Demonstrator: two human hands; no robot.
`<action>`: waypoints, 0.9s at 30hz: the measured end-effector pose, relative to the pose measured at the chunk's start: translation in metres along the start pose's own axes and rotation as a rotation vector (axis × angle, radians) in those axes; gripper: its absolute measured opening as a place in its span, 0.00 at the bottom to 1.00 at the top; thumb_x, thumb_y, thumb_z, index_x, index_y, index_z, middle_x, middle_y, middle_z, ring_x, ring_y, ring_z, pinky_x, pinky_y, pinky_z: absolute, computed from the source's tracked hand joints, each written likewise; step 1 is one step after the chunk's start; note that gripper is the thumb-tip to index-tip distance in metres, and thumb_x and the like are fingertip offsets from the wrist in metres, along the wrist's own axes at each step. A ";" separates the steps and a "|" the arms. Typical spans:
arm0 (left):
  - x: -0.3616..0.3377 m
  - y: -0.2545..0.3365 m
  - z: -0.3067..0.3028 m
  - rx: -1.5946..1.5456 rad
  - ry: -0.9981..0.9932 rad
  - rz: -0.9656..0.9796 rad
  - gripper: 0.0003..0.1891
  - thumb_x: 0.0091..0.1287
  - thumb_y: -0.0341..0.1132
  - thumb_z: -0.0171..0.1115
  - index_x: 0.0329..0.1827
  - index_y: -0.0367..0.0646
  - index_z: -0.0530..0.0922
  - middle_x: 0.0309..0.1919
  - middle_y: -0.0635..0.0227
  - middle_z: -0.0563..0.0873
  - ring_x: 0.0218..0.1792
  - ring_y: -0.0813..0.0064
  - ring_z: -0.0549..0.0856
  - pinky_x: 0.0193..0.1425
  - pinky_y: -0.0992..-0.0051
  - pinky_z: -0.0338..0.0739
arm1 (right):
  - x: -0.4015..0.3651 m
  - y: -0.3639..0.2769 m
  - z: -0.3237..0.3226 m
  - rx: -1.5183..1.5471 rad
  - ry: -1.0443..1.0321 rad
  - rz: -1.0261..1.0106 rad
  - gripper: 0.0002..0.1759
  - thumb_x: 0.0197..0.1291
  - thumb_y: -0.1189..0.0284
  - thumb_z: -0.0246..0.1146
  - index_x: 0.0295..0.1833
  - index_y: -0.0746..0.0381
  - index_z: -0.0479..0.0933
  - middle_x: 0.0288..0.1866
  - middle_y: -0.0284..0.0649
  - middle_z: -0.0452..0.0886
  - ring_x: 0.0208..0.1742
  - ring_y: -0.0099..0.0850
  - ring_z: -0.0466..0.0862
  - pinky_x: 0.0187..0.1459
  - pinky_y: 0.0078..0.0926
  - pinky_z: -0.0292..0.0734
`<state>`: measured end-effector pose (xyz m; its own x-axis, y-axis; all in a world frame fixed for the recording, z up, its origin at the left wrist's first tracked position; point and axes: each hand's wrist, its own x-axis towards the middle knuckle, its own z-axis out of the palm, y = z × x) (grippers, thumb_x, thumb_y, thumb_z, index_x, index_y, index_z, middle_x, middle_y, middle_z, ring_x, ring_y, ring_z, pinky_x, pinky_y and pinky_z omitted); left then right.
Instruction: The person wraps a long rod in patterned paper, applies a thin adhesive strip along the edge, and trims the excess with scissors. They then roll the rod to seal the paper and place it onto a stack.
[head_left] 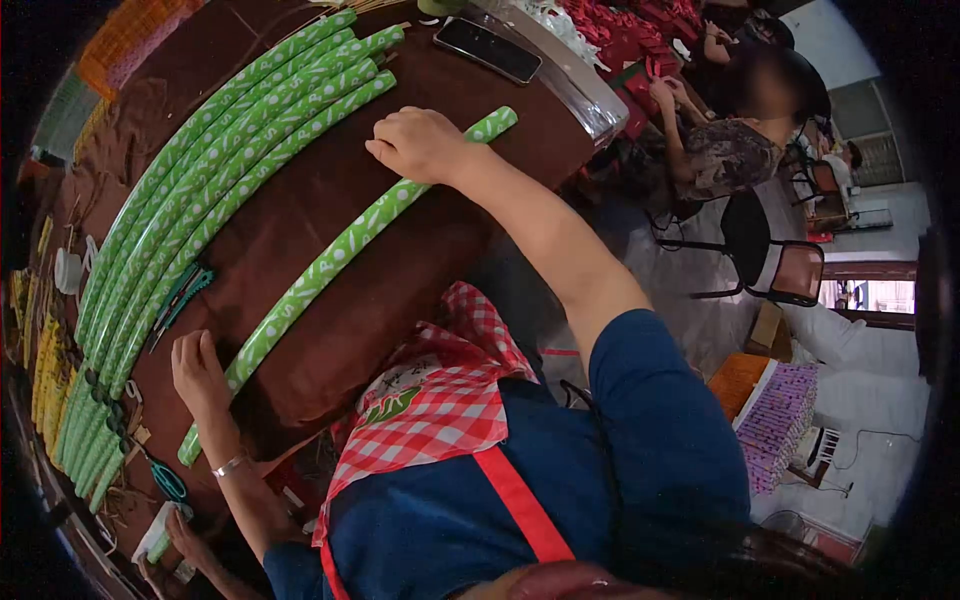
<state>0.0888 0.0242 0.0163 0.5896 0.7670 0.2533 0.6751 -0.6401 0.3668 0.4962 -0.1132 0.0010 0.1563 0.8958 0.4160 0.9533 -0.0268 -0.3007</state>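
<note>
A long green tube [335,258] with a white pattern lies diagonally on the brown tabletop [290,360], in front of my apron. My right hand [425,145] is palm down across its upper part, wrist over the tube; the fingers bend downward past it and the thumb stands out. Farther down, my left hand [200,375] is at the lower part, with my wrist crossing over the tube and fingers extended on its far side. Whether either palm presses on the tube is hidden. Several matching green tubes [215,205] lie side by side beyond my hands.
Teal-handled scissors [182,290] lie beside the tubes; another teal handle [167,480] is lower left. A phone [488,50] rests near the far edge. Another person's hand [188,540] is at bottom left. At upper right, a seated person [735,150] handles red material near a chair [800,272].
</note>
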 end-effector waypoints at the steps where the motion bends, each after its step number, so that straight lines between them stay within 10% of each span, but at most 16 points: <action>1: 0.004 -0.002 0.000 0.021 -0.016 0.029 0.09 0.71 0.34 0.55 0.38 0.36 0.78 0.36 0.58 0.80 0.36 0.57 0.80 0.40 0.65 0.74 | 0.004 -0.002 -0.001 -0.040 0.002 -0.008 0.15 0.63 0.61 0.58 0.28 0.60 0.75 0.28 0.40 0.78 0.36 0.43 0.78 0.40 0.43 0.74; 13: 0.042 -0.007 -0.002 -0.037 -0.136 -0.090 0.11 0.70 0.38 0.58 0.42 0.39 0.80 0.25 0.54 0.81 0.28 0.56 0.82 0.32 0.64 0.72 | -0.015 -0.071 0.015 -0.044 -0.058 -0.364 0.25 0.50 0.45 0.68 0.35 0.58 0.76 0.35 0.37 0.77 0.43 0.37 0.77 0.42 0.37 0.74; 16: 0.022 0.035 -0.021 -0.242 -0.464 -0.155 0.16 0.65 0.38 0.65 0.50 0.38 0.78 0.33 0.56 0.84 0.33 0.60 0.84 0.39 0.66 0.75 | -0.021 -0.066 0.008 -0.074 -0.101 -0.404 0.23 0.53 0.46 0.65 0.35 0.57 0.77 0.33 0.35 0.78 0.41 0.36 0.79 0.40 0.36 0.73; 18: 0.001 0.041 -0.013 -0.146 -0.208 0.248 0.18 0.60 0.38 0.68 0.50 0.39 0.78 0.37 0.57 0.84 0.36 0.56 0.83 0.41 0.64 0.76 | -0.028 -0.067 -0.003 -0.056 -0.202 -0.381 0.22 0.56 0.48 0.64 0.37 0.57 0.78 0.33 0.35 0.77 0.41 0.37 0.78 0.41 0.38 0.72; 27: -0.031 0.128 0.049 0.074 -0.006 0.317 0.33 0.58 0.47 0.68 0.65 0.45 0.70 0.62 0.64 0.75 0.64 0.62 0.72 0.64 0.46 0.62 | -0.046 -0.068 -0.007 -0.022 -0.077 -0.329 0.21 0.55 0.54 0.68 0.42 0.61 0.79 0.38 0.39 0.76 0.44 0.40 0.75 0.44 0.40 0.71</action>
<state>0.1790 -0.0835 0.0115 0.7781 0.5285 0.3395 0.4875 -0.8489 0.2044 0.4263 -0.1558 0.0081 -0.1801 0.8886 0.4219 0.9548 0.2611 -0.1421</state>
